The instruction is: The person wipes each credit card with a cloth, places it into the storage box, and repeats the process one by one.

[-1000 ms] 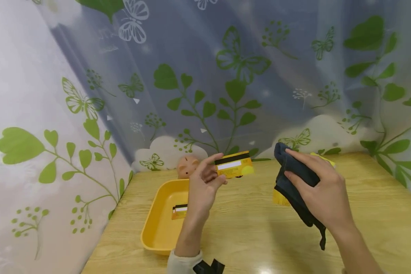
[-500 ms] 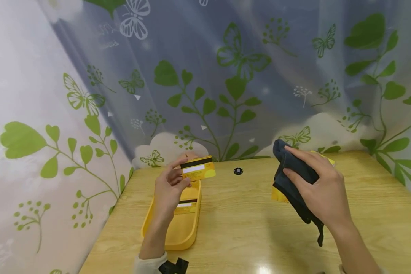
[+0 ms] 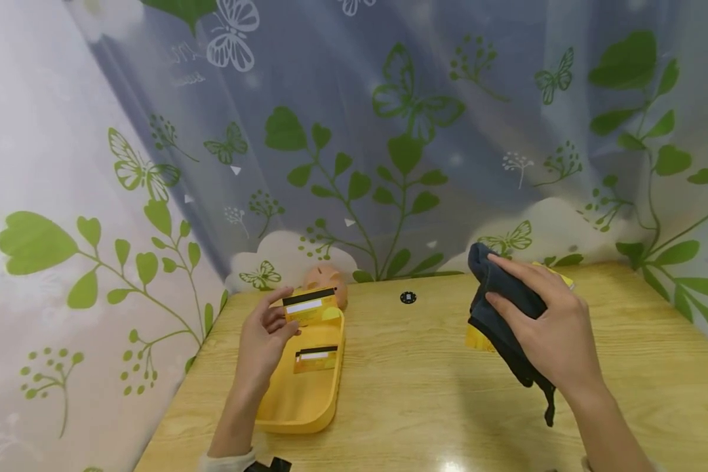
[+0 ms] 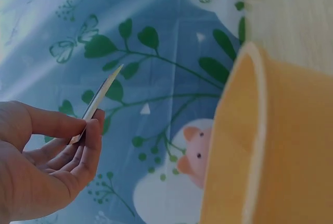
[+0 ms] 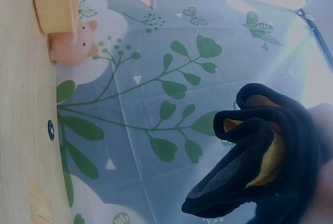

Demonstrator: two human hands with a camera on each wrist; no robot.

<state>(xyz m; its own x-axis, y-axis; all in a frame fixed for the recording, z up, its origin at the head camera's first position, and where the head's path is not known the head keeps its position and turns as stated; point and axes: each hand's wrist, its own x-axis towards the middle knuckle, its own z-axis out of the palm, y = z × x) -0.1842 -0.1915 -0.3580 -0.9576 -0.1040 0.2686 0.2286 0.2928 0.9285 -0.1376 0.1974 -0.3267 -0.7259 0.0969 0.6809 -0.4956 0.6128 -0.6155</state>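
My left hand [image 3: 259,351] pinches a yellow bank card [image 3: 309,308] with a black stripe and white strip, thumb against fingers. It is over the far part of a yellow tray [image 3: 327,413]. In the left wrist view the card [image 4: 101,96] appears nearly edge-on. Another similar card [image 3: 316,360] lies inside the tray. On the right, my right hand [image 3: 557,321] grips a dark blue cloth pouch [image 3: 510,295] with a black strap hanging down. The right wrist view shows the folded mouth of the pouch [image 5: 296,140], its yellow inside partly exposed.
Behind the tray stands a pink pig figure [image 3: 337,278]. A black round chip [image 3: 408,297] lies on the wooden table [image 3: 401,387] near the back. Something yellow [image 3: 479,337] shows below the pouch, and another yellow item [image 3: 557,274] at the back right, mostly hidden. A patterned curtain [image 3: 342,131] hangs behind.
My left hand has carried the card leftward and somewhat lower, from right of the tray to above it, uncovering the black chip. My right hand and the pouch have hardly moved.
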